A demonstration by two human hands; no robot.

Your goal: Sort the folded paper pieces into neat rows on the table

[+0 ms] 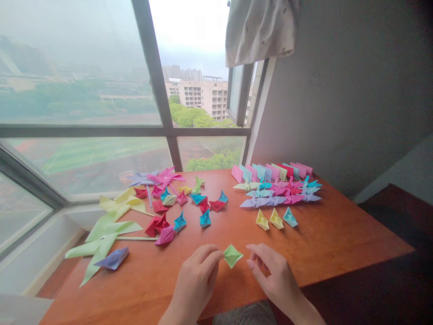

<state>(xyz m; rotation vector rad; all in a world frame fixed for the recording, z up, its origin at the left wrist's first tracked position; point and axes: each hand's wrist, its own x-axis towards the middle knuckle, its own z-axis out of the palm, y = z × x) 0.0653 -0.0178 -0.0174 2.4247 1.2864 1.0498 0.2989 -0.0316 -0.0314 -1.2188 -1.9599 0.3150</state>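
Observation:
Between my two hands is a small light-green folded paper boat (232,256), its pointed ends to left and right. My left hand (199,275) pinches the boat's left tip between thumb and fingers. Just off the boat's right tip, my right hand (272,271) holds nothing, with thumb and forefinger apart and the other fingers curled. Beyond my hands, two yellow paper boats (276,219) and a light-blue paper boat (290,217) stand in a row. A blue paper boat (204,218) sits farther left.
Red, pink and blue paper boats (162,224) cluster left on the wooden table (230,225). Paper pinwheels (104,237) lie along the window side, near a purple paper boat (113,259). Rows of paper cranes (280,194) and upright folded papers (270,172) fill the back right.

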